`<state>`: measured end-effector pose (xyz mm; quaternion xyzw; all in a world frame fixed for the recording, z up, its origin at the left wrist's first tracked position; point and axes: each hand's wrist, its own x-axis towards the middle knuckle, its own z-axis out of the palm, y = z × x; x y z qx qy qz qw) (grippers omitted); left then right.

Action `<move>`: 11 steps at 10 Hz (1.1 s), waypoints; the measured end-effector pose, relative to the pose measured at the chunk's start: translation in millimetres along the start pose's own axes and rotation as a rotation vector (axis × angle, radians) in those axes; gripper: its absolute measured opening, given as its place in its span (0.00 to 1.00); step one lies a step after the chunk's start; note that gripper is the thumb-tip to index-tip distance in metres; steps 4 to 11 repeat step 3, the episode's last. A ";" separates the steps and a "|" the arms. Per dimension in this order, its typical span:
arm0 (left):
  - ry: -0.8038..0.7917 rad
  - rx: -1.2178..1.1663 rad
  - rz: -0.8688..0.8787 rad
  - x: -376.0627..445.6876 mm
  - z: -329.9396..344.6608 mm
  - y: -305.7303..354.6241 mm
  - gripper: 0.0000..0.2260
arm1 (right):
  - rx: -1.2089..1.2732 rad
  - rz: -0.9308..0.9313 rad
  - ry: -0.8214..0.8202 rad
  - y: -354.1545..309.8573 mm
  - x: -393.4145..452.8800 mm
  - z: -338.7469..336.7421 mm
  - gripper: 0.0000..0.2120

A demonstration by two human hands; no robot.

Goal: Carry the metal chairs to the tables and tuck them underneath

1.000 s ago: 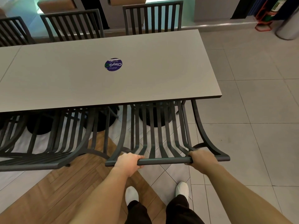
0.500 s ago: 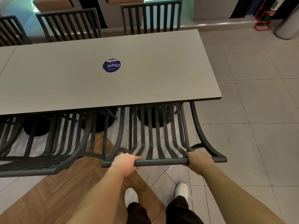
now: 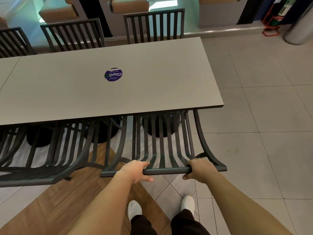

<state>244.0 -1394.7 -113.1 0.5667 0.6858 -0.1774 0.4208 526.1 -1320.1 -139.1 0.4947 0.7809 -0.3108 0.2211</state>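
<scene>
Head view: both hands curl around the top rail of the metal chair (image 3: 162,146), the left hand (image 3: 133,172) near the rail's left part, the right hand (image 3: 200,170) toward its right end. The chair's slatted back slopes away under the near edge of the desk (image 3: 152,85), seat hidden beneath, at the desk's right end. Just left, another chair (image 3: 44,150) sits tucked alongside. Open tiled floor (image 3: 262,133) spreads to the right. Both forearms reach forward and down, wrists roughly level.
</scene>
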 end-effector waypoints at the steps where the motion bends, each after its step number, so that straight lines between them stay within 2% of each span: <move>1: 0.062 -0.016 0.037 -1.7 -7.4 33.7 0.37 | 0.089 -0.017 -0.021 12.3 -8.9 -11.3 0.23; 2: 0.175 -0.033 0.060 1.7 -11.7 64.9 0.30 | 0.156 0.010 0.046 30.1 -13.2 -24.2 0.28; 3: 0.243 -0.012 0.117 3.7 -23.7 96.4 0.24 | 0.180 0.052 0.112 51.0 -14.5 -43.3 0.24; 11: 0.243 -0.012 0.117 3.7 -23.7 96.4 0.24 | 0.180 0.052 0.112 51.0 -14.5 -43.3 0.24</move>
